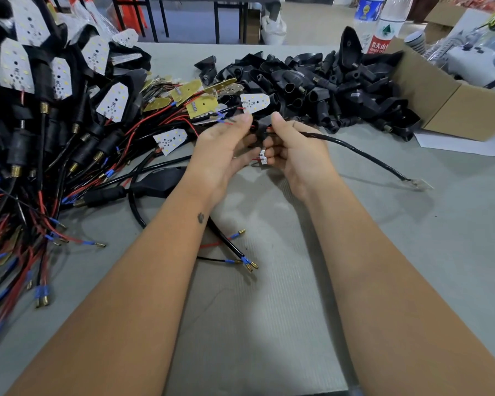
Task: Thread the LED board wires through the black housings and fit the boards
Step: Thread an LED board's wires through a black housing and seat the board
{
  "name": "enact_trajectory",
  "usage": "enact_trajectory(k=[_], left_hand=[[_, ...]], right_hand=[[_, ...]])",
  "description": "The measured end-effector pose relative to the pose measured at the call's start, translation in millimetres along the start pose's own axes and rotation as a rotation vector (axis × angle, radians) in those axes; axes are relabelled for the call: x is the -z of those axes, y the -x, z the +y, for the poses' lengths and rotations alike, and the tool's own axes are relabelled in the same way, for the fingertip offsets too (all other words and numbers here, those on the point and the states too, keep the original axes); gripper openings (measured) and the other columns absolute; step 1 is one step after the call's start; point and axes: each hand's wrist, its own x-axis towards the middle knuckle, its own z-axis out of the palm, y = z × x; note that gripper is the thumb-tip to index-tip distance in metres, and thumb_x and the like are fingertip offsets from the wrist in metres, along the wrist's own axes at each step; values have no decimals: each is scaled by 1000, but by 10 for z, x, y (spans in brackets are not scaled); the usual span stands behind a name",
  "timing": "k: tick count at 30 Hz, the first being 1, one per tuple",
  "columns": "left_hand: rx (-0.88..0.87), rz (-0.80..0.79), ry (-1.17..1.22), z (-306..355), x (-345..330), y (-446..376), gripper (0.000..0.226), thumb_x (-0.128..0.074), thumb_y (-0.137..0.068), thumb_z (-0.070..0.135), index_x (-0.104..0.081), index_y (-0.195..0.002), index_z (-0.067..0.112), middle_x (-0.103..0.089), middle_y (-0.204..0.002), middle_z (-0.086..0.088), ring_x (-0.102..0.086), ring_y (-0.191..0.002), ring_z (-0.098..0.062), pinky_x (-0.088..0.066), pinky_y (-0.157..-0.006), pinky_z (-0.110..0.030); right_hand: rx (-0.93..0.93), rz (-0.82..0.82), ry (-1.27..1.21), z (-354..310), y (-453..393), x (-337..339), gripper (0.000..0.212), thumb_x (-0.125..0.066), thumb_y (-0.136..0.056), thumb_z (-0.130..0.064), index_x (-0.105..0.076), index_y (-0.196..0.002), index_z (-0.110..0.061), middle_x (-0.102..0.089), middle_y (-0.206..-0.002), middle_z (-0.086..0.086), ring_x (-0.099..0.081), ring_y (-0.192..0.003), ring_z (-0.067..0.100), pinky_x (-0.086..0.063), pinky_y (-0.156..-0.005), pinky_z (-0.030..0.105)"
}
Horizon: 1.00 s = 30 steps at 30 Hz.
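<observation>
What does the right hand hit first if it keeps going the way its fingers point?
The right hand points left, toward the left hand. First in line is the small black housing pinched between them, then the left hand's fingertips. Depth is unclear.

The table (269,324) has a grey-green cover with fine ribbed lines. At its far edge lies a pile of black housings (312,87). On the left edge, the finished lamps (40,90) are black with white boards that carry small yellow dots. The loose LED boards (196,100) near the far edge show a yellow-gold back. The wires (40,232) are red and black, with blue sleeves and brass tips. The cardboard box (452,107) at the right edge is brown.
</observation>
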Motion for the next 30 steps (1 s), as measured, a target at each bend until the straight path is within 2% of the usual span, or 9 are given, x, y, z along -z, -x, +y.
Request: enact_trajectory(k=[4, 9, 11, 14, 17, 21, 25, 28, 30], left_hand=[[-3, -90, -123, -15, -21, 58, 26, -45, -104, 28, -69, -111, 19, -70, -96, -5, -69, -83, -14, -58, -76, -29], [-15, 68, -29, 12, -3, 53, 34, -30, -107, 36, -61, -112, 26, -68, -117, -12, -71, -91, -22, -58, -74, -28], [-7, 113, 41, 28, 30, 42, 34, -28, -107, 40, -60, -112, 29, -70, -114, -13, -73, -91, -23, -58, -72, -28], [20, 73, 88, 28, 47, 24, 28, -33, -105, 42, -56, -118, 32, -72, -109, -11, -74, -90, -23, -59, -72, -28], [42, 5, 42, -4, 31, 16, 32, -48, -102, 35, -55, -129, 20, -74, -108, -6, -73, -93, -20, -58, -76, -28], [51, -29, -22, -30, 15, 26, 28, -50, -102, 25, -63, -122, 10, -74, -102, -6, -73, -92, -18, -58, -80, -27], [26, 17, 28, -32, 19, 24, 35, -36, -107, 30, -66, -109, 12, -75, -98, -8, -73, -91, -19, -58, -76, -25], [23, 75, 111, -13, 39, 2, 40, -32, -107, 33, -62, -115, 8, -73, -98, -12, -72, -93, -22, -58, -74, -26], [34, 71, 151, -4, 40, 1, 38, -34, -107, 33, -60, -115, 5, -73, -99, -15, -72, -95, -24, -58, -72, -26]], right_hand=[[4, -35, 44, 14, 12, -3, 20, -61, -95, -22, -61, -83, -6, -56, -59, 2, -48, -47, 12, -41, -46, 21], [-62, 19, -169, -15, 8, -9, 12, -59, -95, -19, -57, -86, -11, -55, -55, -1, -50, -46, 10, -42, -46, 20], [-65, 68, -247, -20, -2, 1, 17, -58, -96, -18, -53, -80, -13, -57, -54, -2, -52, -47, 9, -43, -46, 19], [-21, 112, -150, 2, 4, 5, 25, -62, -94, -17, -51, -72, -14, -57, -53, -2, -51, -46, 10, -42, -45, 20], [42, 99, 27, 37, 24, -19, 27, -66, -93, -21, -53, -69, -13, -57, -52, 1, -49, -43, 12, -41, -42, 21], [75, 109, 112, 32, 35, -28, 27, -67, -92, -22, -56, -69, -13, -55, -53, 4, -48, -42, 12, -40, -42, 20], [-5, 110, -54, 10, 20, -26, 19, -63, -94, -16, -56, -76, -13, -54, -57, 2, -49, -45, 11, -41, -44, 20], [-63, 168, -292, -23, -11, -5, 15, -59, -95, -9, -59, -79, -9, -61, -60, 2, -56, -50, 9, -47, -50, 17], [-60, 180, -323, -28, -22, 13, 15, -60, -94, -7, -60, -80, -7, -63, -61, 1, -58, -52, 8, -48, -51, 16]])
